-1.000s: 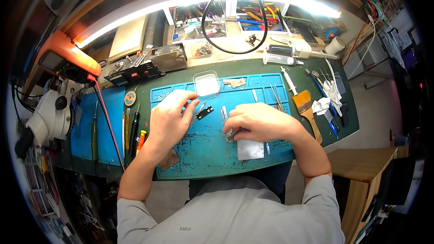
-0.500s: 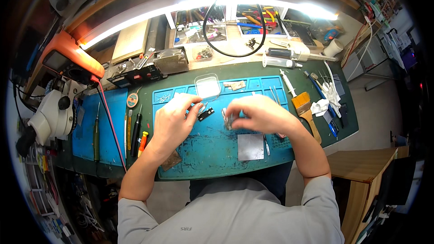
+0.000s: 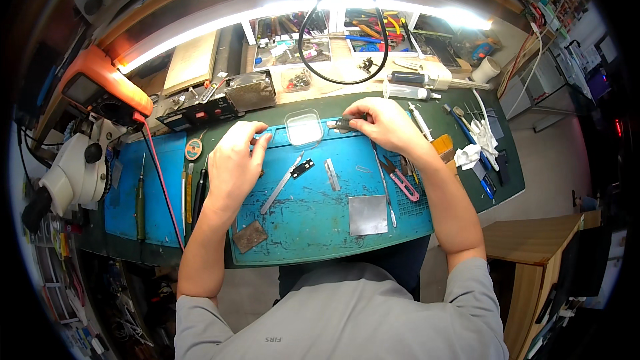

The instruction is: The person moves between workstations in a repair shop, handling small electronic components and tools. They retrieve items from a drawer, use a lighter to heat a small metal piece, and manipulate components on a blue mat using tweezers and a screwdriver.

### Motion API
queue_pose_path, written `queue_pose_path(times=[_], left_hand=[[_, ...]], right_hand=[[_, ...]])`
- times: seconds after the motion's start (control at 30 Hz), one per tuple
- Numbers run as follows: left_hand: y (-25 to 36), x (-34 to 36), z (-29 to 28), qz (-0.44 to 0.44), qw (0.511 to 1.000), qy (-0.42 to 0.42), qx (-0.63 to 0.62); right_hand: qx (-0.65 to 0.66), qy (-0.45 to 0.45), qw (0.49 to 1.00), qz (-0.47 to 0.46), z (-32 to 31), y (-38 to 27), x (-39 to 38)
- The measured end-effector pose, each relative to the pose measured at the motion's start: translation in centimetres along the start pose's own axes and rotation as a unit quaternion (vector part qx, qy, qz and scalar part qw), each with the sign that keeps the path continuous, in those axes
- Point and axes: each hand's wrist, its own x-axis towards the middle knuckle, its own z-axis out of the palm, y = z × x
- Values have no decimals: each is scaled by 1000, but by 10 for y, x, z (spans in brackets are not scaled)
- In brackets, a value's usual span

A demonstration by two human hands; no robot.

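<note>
My right hand [image 3: 381, 124] reaches to the far edge of the blue work mat [image 3: 300, 233]. Its thumb and fingertips pinch a small dark flat piece [image 3: 344, 123]; its exact kind is unclear. At the mat's far left, my left hand [image 3: 233, 163] is curled, thumb and index fingertips slightly apart, with nothing visible between them. Between the hands lie a thin metal strip [image 3: 280, 187], a small black block [image 3: 303, 168] with bright spots, and a narrow silvery metal piece [image 3: 332, 175]. A clear plastic box [image 3: 304, 128] stands beyond them.
A square metal plate [image 3: 368, 215], pink-handled snips [image 3: 405, 185] and a brown flat block [image 3: 250, 237] lie on the mat. Left are screwdrivers [image 3: 141, 200] and an orange multimeter [image 3: 107, 87]; right, a brush [image 3: 443, 147] and crumpled tissue [image 3: 468, 157]. A cable loop [image 3: 302, 43] hangs ahead.
Both hands have moved away from the mat's middle, the left outward and the right toward the far edge. The silvery piece under my right hand now lies uncovered, and the metal strip shows fully.
</note>
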Motion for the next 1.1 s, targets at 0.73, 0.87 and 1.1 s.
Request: queue_pose_path(times=[0.73,0.87,1.1], left_hand=[[6,-3,2,14,1000,-20,-18],[6,-4,1,13,1000,-21,-17],[6,-2,-2,-4,1000,-19,-22]], right_hand=[[-82,86,988,-103,10,10,-3],[-93,48,989,-108,17,5,1],[-123,11,990,-62,15,-4,2]])
